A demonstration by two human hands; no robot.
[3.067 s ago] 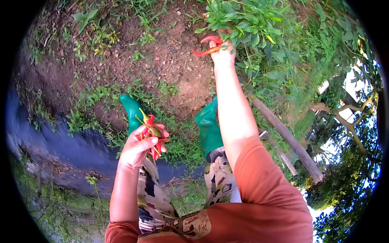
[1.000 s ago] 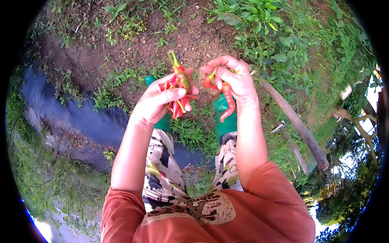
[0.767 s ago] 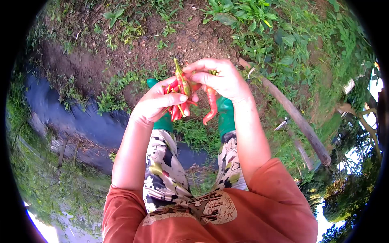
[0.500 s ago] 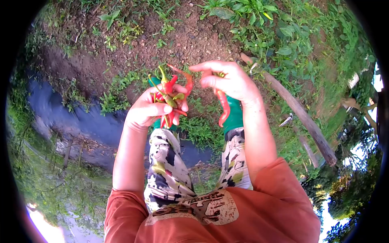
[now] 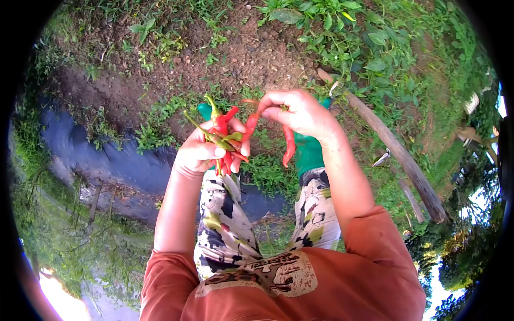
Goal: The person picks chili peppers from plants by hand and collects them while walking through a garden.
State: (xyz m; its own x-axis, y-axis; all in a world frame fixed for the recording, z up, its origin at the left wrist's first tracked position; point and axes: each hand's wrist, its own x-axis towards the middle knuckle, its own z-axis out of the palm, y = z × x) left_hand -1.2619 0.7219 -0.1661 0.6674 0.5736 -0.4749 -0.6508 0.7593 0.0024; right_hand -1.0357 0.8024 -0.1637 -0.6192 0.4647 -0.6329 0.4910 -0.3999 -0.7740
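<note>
My left hand [image 5: 197,151] is closed around a bunch of red chili peppers [image 5: 220,124], whose green stems stick up and out between thumb and fingers. A curved red chili [image 5: 250,125] stands at the right side of this bunch, its upper end at the fingertips of my right hand [image 5: 300,113]. Thumb and forefinger of the right hand are pinched together there. From under the right palm hangs another red chili [image 5: 289,144], with a bit of green stem showing by the fingers. How the curled fingers grip it is partly hidden.
Below the hands are green boots [image 5: 309,152] on weedy soil [image 5: 251,53]. Leafy plants [image 5: 369,40] grow at upper right, one bearing a yellowish pepper [image 5: 348,16]. A wooden pole [image 5: 396,152] lies slanting at right. Dark sheeting [image 5: 107,144] covers ground at left.
My right hand has moved slightly down, and its fingertips now meet the curved chili at the bunch; a gap showed there before. The hanging chili has swung slightly left.
</note>
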